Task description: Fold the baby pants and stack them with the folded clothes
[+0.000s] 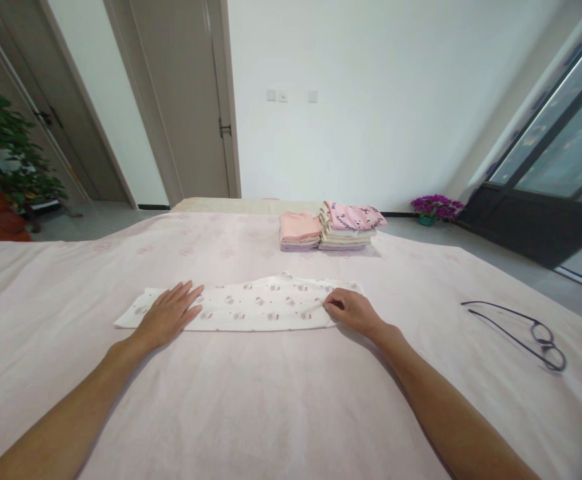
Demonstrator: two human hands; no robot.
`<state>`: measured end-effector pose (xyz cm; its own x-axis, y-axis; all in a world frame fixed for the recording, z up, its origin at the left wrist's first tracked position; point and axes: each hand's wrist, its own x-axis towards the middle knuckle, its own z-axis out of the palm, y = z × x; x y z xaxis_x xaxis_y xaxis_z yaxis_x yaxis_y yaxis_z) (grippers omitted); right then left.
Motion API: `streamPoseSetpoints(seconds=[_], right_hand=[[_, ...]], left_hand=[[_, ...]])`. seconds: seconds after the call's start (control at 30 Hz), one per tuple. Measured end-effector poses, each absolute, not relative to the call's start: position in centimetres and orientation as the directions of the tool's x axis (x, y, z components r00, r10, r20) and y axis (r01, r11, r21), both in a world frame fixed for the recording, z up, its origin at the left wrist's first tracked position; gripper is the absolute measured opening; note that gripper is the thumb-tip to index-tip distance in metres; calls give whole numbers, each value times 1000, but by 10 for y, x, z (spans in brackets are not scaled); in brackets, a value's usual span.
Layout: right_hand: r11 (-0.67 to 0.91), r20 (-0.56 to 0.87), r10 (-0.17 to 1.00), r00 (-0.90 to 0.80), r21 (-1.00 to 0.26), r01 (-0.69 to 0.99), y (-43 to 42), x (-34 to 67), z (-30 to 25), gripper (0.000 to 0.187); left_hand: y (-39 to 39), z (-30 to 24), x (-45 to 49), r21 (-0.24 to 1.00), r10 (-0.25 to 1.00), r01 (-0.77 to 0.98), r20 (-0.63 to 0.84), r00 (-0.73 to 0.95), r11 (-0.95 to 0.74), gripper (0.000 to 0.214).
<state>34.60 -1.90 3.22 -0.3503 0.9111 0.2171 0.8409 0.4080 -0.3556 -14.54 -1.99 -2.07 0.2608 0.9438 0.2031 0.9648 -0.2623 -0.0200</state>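
A pair of white pants (261,303) with a small reddish print lies folded lengthwise on the pale pink bed cover (251,400). The cloth stretches from side to side, with a low peak along its far edge. Flat on its left part rests my left hand (173,312), fingers stretched and a little spread. My right hand (351,310) is at the other end, thumb and fingertips pinched together at the fabric.
Beyond the pants stand two stacks of folded clothes, a peach stack (299,232) and a taller one with a pink printed piece (353,217) on top. Eyeglasses (541,340) lie at the right. Purple flowers (435,207) stand on the floor behind.
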Motion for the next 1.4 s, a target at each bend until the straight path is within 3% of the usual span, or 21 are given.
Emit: streamPoseSetpoints(seconds=[0.27, 0.4, 0.47, 0.57, 0.63, 0.73, 1.17, 1.4], right_hand=[[264, 242, 948, -208, -230, 937, -18, 348, 32, 24], [178, 277, 952, -131, -150, 973, -13, 350, 32, 26], [171, 303, 944, -131, -110, 979, -10, 352, 31, 25], [206, 333, 928, -171, -73, 976, -6, 355, 31, 25], [219, 350, 919, -182, -68, 973, -6, 356, 29, 24], [214, 368, 913, -175, -69, 974, -9, 356, 26, 23], [211, 386, 909, -153, -111, 971, -9, 359, 17, 22], [219, 388, 907, -162, -105, 970, -10, 358, 18, 23]], left_hand=[[-24, -19, -141, -50, 961, 976, 173, 216, -210, 59], [-28, -9, -123, -85, 957, 989, 256, 139, -121, 52], [-26, 0, -106, -73, 929, 981, 318, 192, -178, 47], [-16, 17, -67, 49, 883, 942, 367, 292, -331, 40], [-6, 28, -34, 145, 867, 913, 399, 298, -381, 35], [12, 39, 16, 195, 857, 886, 406, 317, -420, 27], [69, 19, 90, 254, 929, 922, 305, 209, -291, 15], [80, 18, 93, 259, 925, 912, 298, 236, -317, 23]])
